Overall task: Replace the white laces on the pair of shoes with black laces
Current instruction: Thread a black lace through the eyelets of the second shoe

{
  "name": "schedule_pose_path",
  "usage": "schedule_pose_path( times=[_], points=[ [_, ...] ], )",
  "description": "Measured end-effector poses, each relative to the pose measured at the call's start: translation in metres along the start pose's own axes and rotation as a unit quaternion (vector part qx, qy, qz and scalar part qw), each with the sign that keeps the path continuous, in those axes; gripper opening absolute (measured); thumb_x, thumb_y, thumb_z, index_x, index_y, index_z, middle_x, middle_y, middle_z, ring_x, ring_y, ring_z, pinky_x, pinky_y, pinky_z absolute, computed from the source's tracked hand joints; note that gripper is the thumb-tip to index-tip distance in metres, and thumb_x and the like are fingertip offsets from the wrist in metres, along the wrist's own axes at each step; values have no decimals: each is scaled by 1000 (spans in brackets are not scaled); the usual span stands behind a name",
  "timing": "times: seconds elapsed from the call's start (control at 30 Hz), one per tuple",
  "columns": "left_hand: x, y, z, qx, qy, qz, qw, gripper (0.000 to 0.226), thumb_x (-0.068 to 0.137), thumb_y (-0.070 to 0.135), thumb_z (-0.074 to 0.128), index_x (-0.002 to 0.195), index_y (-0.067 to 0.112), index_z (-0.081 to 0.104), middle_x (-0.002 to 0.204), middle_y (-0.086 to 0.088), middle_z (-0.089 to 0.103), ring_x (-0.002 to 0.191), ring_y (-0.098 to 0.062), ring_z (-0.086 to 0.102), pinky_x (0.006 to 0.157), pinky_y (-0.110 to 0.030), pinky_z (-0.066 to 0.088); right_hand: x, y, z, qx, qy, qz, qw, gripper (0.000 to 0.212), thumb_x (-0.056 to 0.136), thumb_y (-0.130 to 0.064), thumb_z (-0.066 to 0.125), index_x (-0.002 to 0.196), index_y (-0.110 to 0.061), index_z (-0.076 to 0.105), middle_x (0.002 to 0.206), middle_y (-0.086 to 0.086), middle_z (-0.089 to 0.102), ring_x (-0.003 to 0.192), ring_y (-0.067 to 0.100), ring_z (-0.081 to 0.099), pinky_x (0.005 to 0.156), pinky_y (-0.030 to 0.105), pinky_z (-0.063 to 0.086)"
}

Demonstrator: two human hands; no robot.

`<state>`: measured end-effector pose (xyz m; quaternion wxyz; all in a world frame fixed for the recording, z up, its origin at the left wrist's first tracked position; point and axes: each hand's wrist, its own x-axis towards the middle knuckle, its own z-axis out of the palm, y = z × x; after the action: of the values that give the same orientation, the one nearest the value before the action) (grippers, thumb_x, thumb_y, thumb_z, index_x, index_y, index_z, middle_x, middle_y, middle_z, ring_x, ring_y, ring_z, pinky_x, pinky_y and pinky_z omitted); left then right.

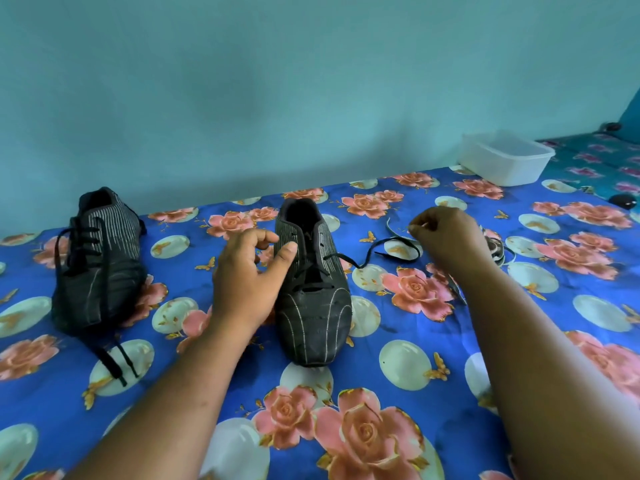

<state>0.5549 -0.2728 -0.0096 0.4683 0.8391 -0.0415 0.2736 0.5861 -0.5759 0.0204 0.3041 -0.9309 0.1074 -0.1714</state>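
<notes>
up close from the head view, the left hand [247,285] has fingers spread and relaxed, thumb tip touching the near shoe [313,296]. right of it, the right hand [446,237] curls its fingers shut, seemingly pinching the black lace [377,249] trailing from that shoe. left of both hands stands the laced shoe [98,265].

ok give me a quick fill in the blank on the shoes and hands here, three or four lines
1. The left shoe is already threaded with ____ laces.
2. The left hand reaches toward the ____ shoe.
3. The right hand is curled, pinching a thin ____.
4. The white plastic container sits at the far ____ of the floral sheet.

Missing words: black; right; lace; right
</notes>
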Motion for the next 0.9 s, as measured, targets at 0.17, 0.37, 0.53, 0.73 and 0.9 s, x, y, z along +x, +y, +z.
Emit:
schedule_pose_path(
  times=[0.17,0.37,0.53,0.73,0.9],
  points=[
    [-4,10,7,30,-38,-28,998,47,81,63,68,113,29,62,116,12,58,99,-9,57,93,-41,51,-8,-7,24,-142,-114,-80,980,29,88,-61,67,102,-36,73,101,-4,70,111,25,57,94,47,50],
    [-4,18,5,44,-42,-63,996,61,79,59,74,130,30,58,133,8,56,116,-12,57,102,-39,47,-10,-10,28,-152,-74,-86,982,12,91,-46,66,89,-35,70,97,-4,71,113,29,57,95,47,49],
    [-4,26,7,58,-43,-71,995,63,78,56,74,132,28,60,137,6,57,123,-14,55,105,-39,44,-24,-35,24,59,-7,-142,988,11,91,-33,68,80,-31,66,84,-11,69,90,23,60,77,38,49],
    [-3,32,7,59,-22,-87,994,50,79,46,76,125,30,64,128,9,63,115,-12,58,93,-32,45,-55,-70,40,119,-19,-261,958,5,90,-33,72,85,-32,72,80,-21,65,86,7,52,78,32,44],
    [-7,40,6,48,-17,-71,996,52,68,55,59,114,33,67,115,14,67,99,-2,55,81,-27,41,-63,-78,46,128,-23,-276,952,3,90,-31,73,87,-32,73,79,-19,65,85,8,52,74,26,39]
  ],
)
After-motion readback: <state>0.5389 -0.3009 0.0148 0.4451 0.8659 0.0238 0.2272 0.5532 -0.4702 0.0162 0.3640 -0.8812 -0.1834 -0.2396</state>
